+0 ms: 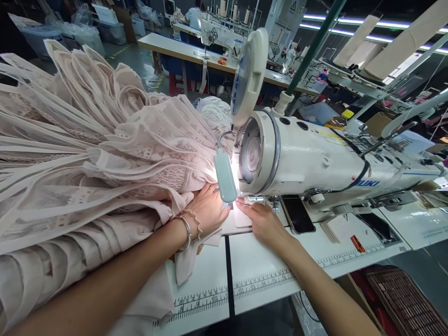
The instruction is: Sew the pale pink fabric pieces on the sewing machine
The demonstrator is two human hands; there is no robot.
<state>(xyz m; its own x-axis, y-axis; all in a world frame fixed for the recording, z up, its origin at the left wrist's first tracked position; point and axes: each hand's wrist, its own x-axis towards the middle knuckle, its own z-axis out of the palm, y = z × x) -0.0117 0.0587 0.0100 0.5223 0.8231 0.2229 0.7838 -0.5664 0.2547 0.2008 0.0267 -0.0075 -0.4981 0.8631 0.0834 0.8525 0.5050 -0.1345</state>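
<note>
My left hand (207,210) lies flat with fingers stretched over pale pink fabric (184,189) at the sewing area, a bangle and a twisted band at its wrist. Opposite it, my right hand (261,219) reaches under the head of the white sewing machine (304,151); its fingertips are close together at the lit spot near the needle, and what they pinch, if anything, is hidden. A pale green lamp (226,177) hangs in front of the needle area and covers it. The heap of pink lace-trimmed pieces (140,126) spreads leftward from my left hand.
A black phone (298,213) lies beside my right hand. Along the table's front edge runs a printed ruler (262,283). An orange-red small tool (357,243) rests farther right. Behind, another sewing machine (222,35) stands on a long table. A woven-backed chair (408,298) is at lower right.
</note>
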